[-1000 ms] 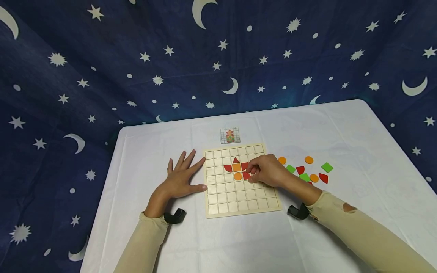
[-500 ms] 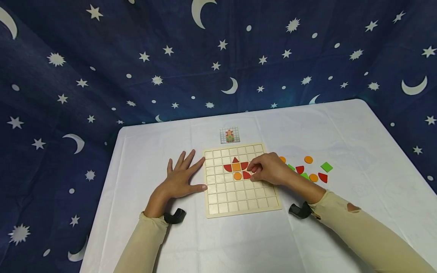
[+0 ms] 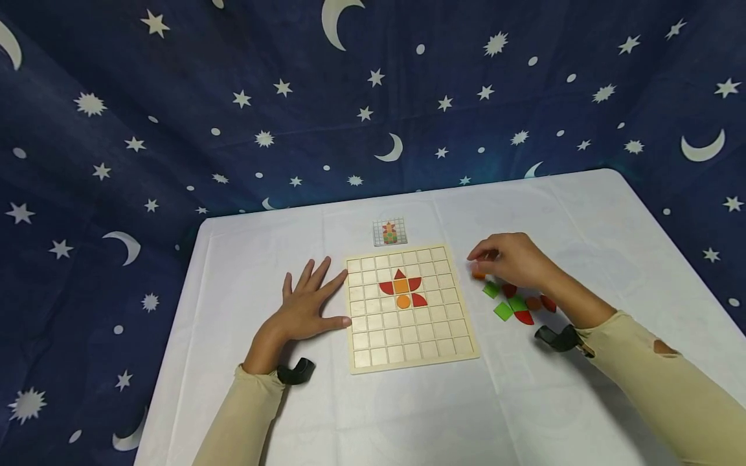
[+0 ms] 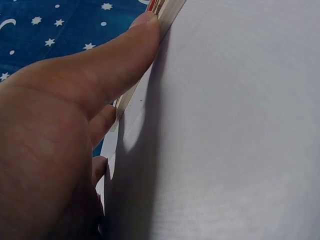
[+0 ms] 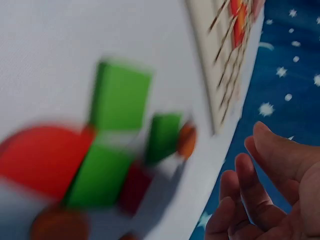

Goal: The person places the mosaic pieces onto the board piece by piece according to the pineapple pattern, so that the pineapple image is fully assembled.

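Observation:
My left hand (image 3: 303, 312) lies with fingers spread left of a pale wooden grid board (image 3: 381, 340), thumb and index fingertip touching its edge. On the board a red triangle (image 3: 399, 274) tops an orange square (image 3: 401, 287), flanked by red quarter-circles (image 3: 387, 287). Below the square lie an orange disc (image 3: 403, 301) and another red quarter-circle (image 3: 419, 299). To the right, my right hand (image 3: 519, 262) hovers above loose pieces, its bent fingertips over an orange disc (image 3: 478, 275). The right wrist view shows thumb and fingers apart, holding nothing.
Green squares (image 3: 503, 312) and red quarter-circles (image 3: 524, 318) lie loose under and beside the right hand, some partly hidden by it. A small pattern card (image 3: 376, 241) rests behind the board. Around the white-covered table hangs a dark blue curtain (image 3: 233, 65) with stars.
My right hand has left the red pieces on the board and moved right, above the loose pieces. The left hand has stayed at the board's edge.

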Available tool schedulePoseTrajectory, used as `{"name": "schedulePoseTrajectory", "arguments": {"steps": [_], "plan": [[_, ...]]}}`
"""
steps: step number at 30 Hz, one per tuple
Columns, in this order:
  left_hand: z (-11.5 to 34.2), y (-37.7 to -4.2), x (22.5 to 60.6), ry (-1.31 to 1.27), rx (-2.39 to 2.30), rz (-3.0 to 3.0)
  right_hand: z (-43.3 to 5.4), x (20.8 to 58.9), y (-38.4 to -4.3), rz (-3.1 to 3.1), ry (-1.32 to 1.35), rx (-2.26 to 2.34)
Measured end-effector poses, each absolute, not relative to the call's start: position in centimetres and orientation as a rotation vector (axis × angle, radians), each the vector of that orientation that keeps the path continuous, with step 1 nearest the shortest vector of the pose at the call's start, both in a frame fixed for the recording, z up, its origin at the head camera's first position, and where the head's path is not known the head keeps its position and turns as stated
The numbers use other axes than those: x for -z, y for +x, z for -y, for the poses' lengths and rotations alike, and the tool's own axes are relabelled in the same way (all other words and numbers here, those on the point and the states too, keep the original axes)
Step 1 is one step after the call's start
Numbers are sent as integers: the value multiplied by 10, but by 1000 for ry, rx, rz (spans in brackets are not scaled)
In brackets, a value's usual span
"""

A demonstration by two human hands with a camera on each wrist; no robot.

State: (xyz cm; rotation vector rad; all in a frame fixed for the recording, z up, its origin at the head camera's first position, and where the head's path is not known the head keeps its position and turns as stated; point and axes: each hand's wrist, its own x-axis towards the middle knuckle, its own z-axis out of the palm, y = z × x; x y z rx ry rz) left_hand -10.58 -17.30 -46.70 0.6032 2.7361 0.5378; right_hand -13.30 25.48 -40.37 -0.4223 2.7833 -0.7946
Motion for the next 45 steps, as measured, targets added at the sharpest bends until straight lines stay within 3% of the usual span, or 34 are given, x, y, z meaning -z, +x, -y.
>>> {"name": "schedulePoseTrajectory", "arguments": {"steps": [14,29,45], "plan": [[174,-107,470,610,-529,-2742,-306,417,-133,-2582,-409,576],[173,-106,469,599,-520,-2744,-312,421,-127,-2539,-449,713],[173,-106,467,597,-521,-2738,-249,433,-124,-2061,-169,1403]]}}
